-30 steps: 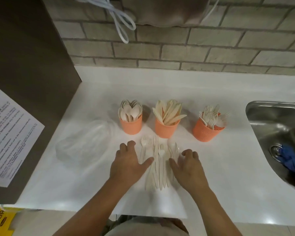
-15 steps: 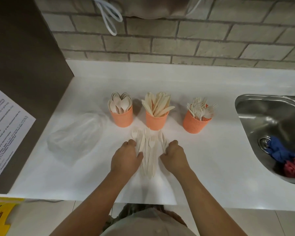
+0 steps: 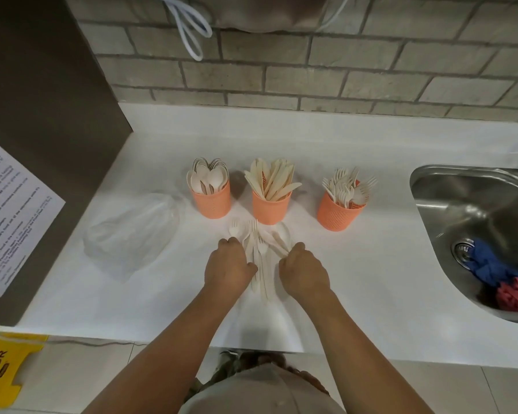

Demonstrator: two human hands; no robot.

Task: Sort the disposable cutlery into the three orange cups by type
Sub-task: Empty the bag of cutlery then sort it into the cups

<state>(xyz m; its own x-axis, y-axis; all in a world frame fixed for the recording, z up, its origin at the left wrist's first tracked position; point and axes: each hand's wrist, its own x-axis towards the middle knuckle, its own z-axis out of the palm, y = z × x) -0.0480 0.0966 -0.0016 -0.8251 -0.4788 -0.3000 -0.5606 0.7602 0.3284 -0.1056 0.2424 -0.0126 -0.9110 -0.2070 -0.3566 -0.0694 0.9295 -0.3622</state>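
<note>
Three orange cups stand in a row on the white counter: the left cup [image 3: 211, 201] holds spoons, the middle cup [image 3: 271, 208] holds knives, the right cup [image 3: 335, 213] holds forks. In front of the middle cup lies a loose pile of cream cutlery [image 3: 259, 249], mostly forks with a spoon and knives among them. My left hand [image 3: 229, 264] grips the pile's left side with curled fingers, thumb against the handles. My right hand [image 3: 304, 270] has its fingers curled round pieces at the pile's right edge. Fingertips of both hands are hidden.
A crumpled clear plastic bag [image 3: 132, 234] lies left of the cups. A steel sink [image 3: 461, 201] at the right holds blue and red cloths [image 3: 497, 273]. A brown panel with a paper notice [image 3: 12, 216] bounds the left; a yellow floor sign [image 3: 3, 372] stands below the counter edge.
Both hands went from lying flat beside the pile to curled on it, and drew closer together. The pile is squeezed narrower.
</note>
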